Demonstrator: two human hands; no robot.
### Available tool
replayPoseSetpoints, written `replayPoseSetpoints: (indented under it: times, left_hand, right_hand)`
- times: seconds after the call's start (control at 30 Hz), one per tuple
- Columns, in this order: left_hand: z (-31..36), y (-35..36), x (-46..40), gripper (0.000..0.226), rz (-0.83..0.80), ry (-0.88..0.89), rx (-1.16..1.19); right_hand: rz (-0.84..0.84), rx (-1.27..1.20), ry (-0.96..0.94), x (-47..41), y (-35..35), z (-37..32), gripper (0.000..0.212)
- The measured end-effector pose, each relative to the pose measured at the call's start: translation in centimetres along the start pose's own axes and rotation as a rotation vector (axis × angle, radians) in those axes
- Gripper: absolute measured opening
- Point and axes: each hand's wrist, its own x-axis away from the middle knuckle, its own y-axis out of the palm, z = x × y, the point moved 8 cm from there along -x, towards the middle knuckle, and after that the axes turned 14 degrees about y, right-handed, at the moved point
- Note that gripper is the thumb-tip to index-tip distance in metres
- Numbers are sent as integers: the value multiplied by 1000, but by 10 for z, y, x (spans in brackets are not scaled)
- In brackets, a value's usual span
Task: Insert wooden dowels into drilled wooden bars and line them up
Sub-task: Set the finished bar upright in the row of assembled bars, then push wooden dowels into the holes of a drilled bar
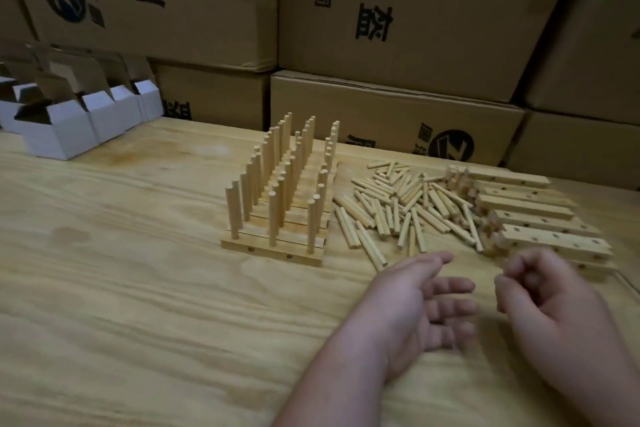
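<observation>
Finished bars point(273, 246) sit mid-frame, long axes running left-right, dowels point(235, 211) pointing straight up. Left hand point(419, 305) is relaxed and empty; right hand point(554, 302) is loosely curled, also empty.

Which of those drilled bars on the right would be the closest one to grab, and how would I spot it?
Start at the loose dowel pile in the middle of the table. Just right of it lies a heap of drilled bars. The nearest bar lies at the front, just beyond the right hand, with a row of dark holes along its top.
</observation>
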Motion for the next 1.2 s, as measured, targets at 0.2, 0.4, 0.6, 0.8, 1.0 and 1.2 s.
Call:
replayPoseSetpoints:
  times: [0.2,0.4,0.6,0.8,1.0,1.2]
  left_hand:
    - [27,-22,-8,25,271,387,-64]
    - [34,-29,-7,30,331,485,-97]
    - [33,-29,-7,28,324,474,-133]
    - [30,-29,-7,26,314,457,-159]
    - [32,-27,-5,26,320,456,-178]
    - [33,-26,-4,27,317,446,-167]
  right_hand:
    - [-100,88,-16,1,12,4,18]
    - [-114,81,56,-17,14,14,15]
    - [125,229,86,-45,-39,34,12]
    - [174,221,211,-57,-57,65,52]
    - [9,345,294,-59,-36,73,73]
    - [96,291,293,-63,-43,76,47]
